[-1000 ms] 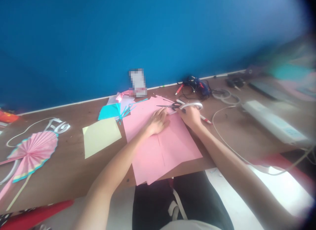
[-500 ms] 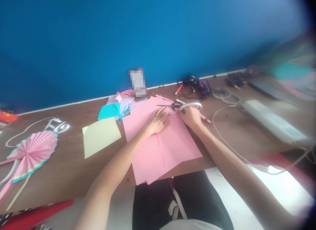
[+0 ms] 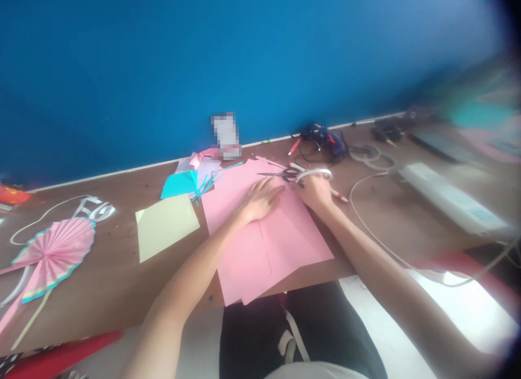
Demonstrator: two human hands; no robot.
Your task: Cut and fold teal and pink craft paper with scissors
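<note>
Pink paper sheets [image 3: 264,243] lie stacked on the brown table [image 3: 114,281] in front of me. My left hand [image 3: 260,200] rests flat on the upper part of the top sheet, fingers stretched out. My right hand [image 3: 315,191] is curled at the sheet's far right corner, closed around something small that may be a pen [image 3: 338,195]; I cannot make it out. Black-handled scissors [image 3: 280,174] lie just beyond both hands, with a white curved strip [image 3: 315,173] beside them.
A pale yellow sheet [image 3: 165,224], cyan paper scraps [image 3: 183,183] and a pink pleated fan [image 3: 52,257] lie to the left. A glue gun with cables [image 3: 323,137], a white cord [image 3: 378,238] and a white power strip [image 3: 451,202] lie to the right. A blue wall stands behind.
</note>
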